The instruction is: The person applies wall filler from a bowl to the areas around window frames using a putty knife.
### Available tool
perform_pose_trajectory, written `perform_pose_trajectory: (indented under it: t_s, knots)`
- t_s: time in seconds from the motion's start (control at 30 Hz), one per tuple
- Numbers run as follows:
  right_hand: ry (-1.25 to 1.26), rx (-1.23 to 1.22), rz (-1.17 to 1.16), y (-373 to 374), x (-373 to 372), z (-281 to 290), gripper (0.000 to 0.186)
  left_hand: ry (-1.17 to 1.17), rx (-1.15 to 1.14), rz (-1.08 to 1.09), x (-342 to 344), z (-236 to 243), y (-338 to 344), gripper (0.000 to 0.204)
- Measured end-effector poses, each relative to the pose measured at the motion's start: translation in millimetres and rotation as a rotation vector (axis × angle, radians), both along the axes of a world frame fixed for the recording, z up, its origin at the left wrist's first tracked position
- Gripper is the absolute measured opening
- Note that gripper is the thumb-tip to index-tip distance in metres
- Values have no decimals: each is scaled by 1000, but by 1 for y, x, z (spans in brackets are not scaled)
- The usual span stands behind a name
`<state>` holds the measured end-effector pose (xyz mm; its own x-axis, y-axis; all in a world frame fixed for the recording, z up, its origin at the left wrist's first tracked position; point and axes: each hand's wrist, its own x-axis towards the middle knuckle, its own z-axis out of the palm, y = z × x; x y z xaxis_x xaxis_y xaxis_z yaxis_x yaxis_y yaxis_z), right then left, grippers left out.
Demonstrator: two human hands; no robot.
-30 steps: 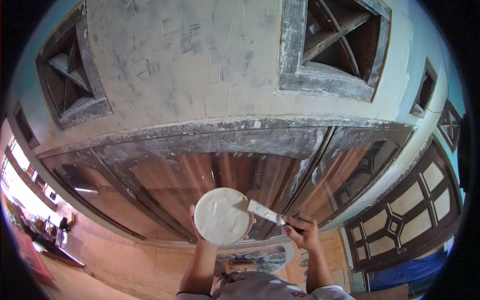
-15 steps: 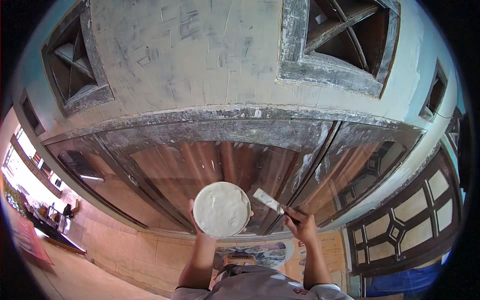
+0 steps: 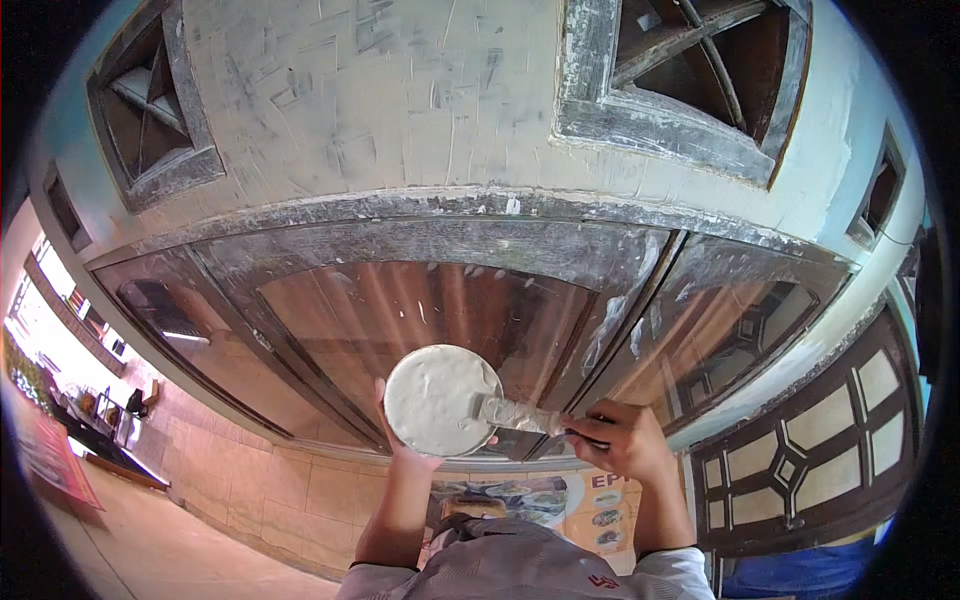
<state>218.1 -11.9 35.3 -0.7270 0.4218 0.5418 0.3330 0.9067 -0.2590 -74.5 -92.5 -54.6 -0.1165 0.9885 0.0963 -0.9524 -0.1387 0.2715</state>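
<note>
My left hand (image 3: 408, 455) holds up a round tub of white filler paste (image 3: 430, 400) from below and behind, its fingers wrapped round the side. The paste surface is pale and slightly rippled. In my right hand (image 3: 622, 442) is a putty knife (image 3: 525, 416) with a dark handle, gripped in closed fingers. Its paste-smeared blade points left, and the tip touches the right part of the paste. Most of the tub's wall is hidden behind its face.
Ahead stands a wood-framed glass window (image 3: 430, 310) with curtains. Above it is a wall (image 3: 400, 110) with patchy filler and a crossed vent opening (image 3: 690, 60). A dark panelled door (image 3: 800, 450) is at right, a blue sheet (image 3: 800, 572) below it. A printed banner (image 3: 600, 500) lies below my hands.
My right hand has turned and brought the putty knife's blade left onto the paste, where before it was held apart from the tub. The tub has risen slightly.
</note>
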Motion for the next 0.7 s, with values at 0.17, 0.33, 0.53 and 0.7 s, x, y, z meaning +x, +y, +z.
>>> perform_pose_trajectory:
  t_s: [0.17, 0.33, 0.53, 0.7]
  knots:
    - [-44, 68, 46, 5, -1, 11, 25, -31, 89, 130, 15, 7, 3, 92]
    - [-6, 91, 111, 12, -7, 25, 25, 56, 35, 262, 18, 9, -1, 89]
    - [-41, 119, 100, 19, -15, 47, 24, 61, 43, 289, 22, 20, -4, 88]
    - [-20, 96, 123, 21, -17, 60, 23, 85, 148, 248, 24, 24, -2, 90]
